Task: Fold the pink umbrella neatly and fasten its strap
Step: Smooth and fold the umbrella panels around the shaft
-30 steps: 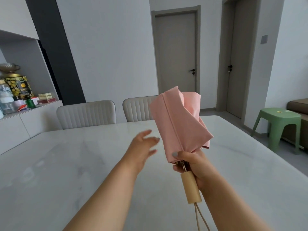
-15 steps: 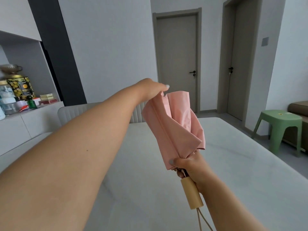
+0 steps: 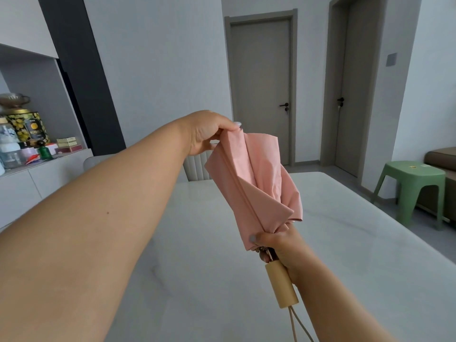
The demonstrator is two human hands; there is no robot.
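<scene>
1. Above the near half of the table point(image 3: 345, 243), held in the air, the pink umbrella point(image 3: 256, 183) leans with its top up and to the left and its handle point(image 3: 281, 283) low and toward the viewer. It touches nothing but the two hands.
2. Canopy: collapsed but loose. One long flap runs as a straight seam from top to base; the other panels bunch behind it, and a free corner sticks out at the lower right. No strap can be made out, so its position cannot be told.
3. Right hand point(image 3: 276, 245): fingers curled tight around the gathered base of the cloth just above the handle, serving as the fixed anchor. A cord point(image 3: 296, 324) hangs from the handle end.
4. Left hand point(image 3: 209, 134): thumb and fingers pinch the top edge of the long flap, arm stretched forward.
5. Step in hand, as judged: drawing one panel taut before laying it flat around the shaft.
6. Good practice: pull along the seam, away from the right hand, so the crease runs straight; keep the base grip firm so pleats already gathered do not slip; wrap every panel the same way; tuck the stray lower corner before rolling.
7. Risk: a twisted or slack flap would leave a bulky roll that a strap may not close around.
8. Surroundings: chairs point(image 3: 197, 166) beyond the table, a green stool point(image 3: 414, 183) at right, two closed doors point(image 3: 261, 90) behind.
</scene>
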